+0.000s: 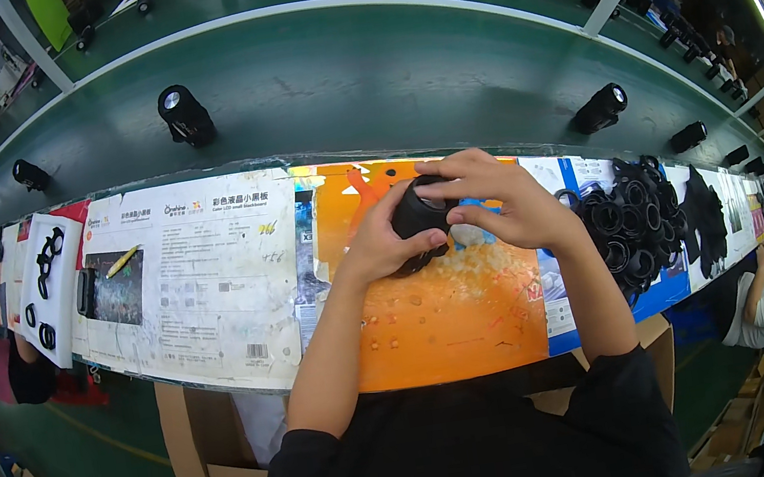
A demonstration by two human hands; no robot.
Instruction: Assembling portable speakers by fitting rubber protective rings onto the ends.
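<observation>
A black cylindrical body, like a portable speaker, stands over the orange sheet in front of me. My left hand wraps its left side, with the thumb across its front. My right hand closes on its upper right side, with fingers over the top. Hands cover much of it, so the top and far side are hidden. Just right of my right forearm lies a heap of black rubbery rings.
Beyond the worktop runs a green conveyor belt carrying black cylinders, one at the left and one at the right. At left are a white tray with black rings and a yellow-handled knife. Cardboard boxes stand below. Co-workers sit at both sides.
</observation>
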